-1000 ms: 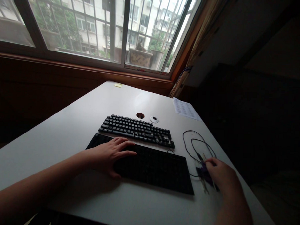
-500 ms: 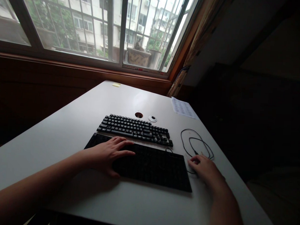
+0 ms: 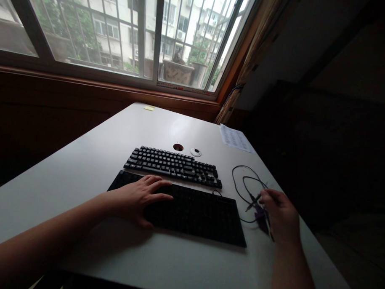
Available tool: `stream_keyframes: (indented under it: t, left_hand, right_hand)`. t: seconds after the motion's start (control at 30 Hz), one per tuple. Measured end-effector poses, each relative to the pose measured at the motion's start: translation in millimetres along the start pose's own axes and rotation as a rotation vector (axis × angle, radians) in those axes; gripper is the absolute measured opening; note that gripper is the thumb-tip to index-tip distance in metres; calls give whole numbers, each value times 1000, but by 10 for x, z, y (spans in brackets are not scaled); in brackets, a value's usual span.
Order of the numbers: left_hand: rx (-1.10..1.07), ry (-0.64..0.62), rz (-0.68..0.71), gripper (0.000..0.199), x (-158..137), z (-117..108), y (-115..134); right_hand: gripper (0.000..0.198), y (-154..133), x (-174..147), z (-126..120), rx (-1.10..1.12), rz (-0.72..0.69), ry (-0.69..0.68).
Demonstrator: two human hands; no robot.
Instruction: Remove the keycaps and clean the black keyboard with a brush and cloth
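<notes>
My left hand point(image 3: 144, 197) lies with spread fingers on the left part of a dark, flat keyboard base point(image 3: 196, 214), whose surface detail is too dark to make out. My right hand point(image 3: 280, 215) is raised to the right of the base, its fingers pinched on a slim pen-like tool point(image 3: 254, 202) that points down and left. Just under that hand is a purple item point(image 3: 262, 218), partly hidden; I cannot tell if the hand touches it. Behind the base, black keycaps point(image 3: 173, 164) are laid out in keyboard order, with white showing between some.
A black cable point(image 3: 236, 182) loops over the right side of the white table point(image 3: 94, 158). Behind the keycaps are a round hole point(image 3: 178, 148) and a white ring-shaped cover point(image 3: 196, 152). Printed paper point(image 3: 237, 138) and yellow notes point(image 3: 149, 108) lie farther back, below the window.
My right hand has lifted and shifted right from the tabletop beside the base, and the slim tool now shows in its fingers. The purple item has come into view. My left hand stays put.
</notes>
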State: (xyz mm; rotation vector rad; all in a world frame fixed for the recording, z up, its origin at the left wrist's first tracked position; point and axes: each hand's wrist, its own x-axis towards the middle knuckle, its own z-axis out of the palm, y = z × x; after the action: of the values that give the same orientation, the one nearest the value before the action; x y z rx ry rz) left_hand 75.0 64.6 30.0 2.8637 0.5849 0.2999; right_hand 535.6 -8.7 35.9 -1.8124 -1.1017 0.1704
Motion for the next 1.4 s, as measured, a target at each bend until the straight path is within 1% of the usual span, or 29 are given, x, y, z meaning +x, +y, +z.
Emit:
stream_keyframes:
  t: [0.03, 0.1, 0.2, 0.3, 0.47, 0.6, 0.73, 0.83, 0.9, 0.97, 1.13, 1.23, 1.3, 1.4]
  left_hand:
    - [0, 6, 4, 97, -2, 1, -3]
    - [4, 10, 11, 96, -6, 1, -7]
    - [19, -4, 11, 95, -4, -5, -10]
    - [28, -9, 19, 95, 7, -15, -9]
    - [14, 7, 27, 94, 17, -19, -5]
    - [18, 5, 23, 94, 17, -23, 2]
    - [15, 12, 25, 92, 16, -33, 11]
    - [15, 12, 22, 93, 15, -35, 15]
    - [13, 19, 23, 93, 16, -32, 19]
    - [11, 23, 21, 93, 18, -30, 25]
    - [5, 7, 11, 92, 22, -34, 38]
    - [-1, 1, 12, 92, 22, -34, 33]
    - [-7, 2, 12, 91, 21, -31, 28]
    - [-14, 6, 7, 91, 21, -30, 26]
  right_hand:
    - [49, 10, 12, -5, -22, 45, 31]
    - [48, 53, 44, -12, -142, 95, 52]
    - [47, 169, 100, -9, -319, 82, 47]
    - [46, 271, 145, 23, -423, 47, 21]
    - [39, 303, 174, 132, -524, 44, -15]
    - [38, 348, 189, 218, -596, 23, -37]
    - [35, 439, 209, 265, -637, 23, -70]
    - [31, 484, 216, 278, -660, 2, -59]
    - [30, 491, 212, 283, -652, -49, -35]
    - [29, 478, 205, 289, -633, -133, -10]
    - [29, 368, 180, 332, -565, -426, 17]
    - [29, 265, 136, 373, -490, -552, 1]
    - [28, 186, 84, 404, -413, -605, -67]
    - [26, 68, -9, 451, -296, -622, -264]
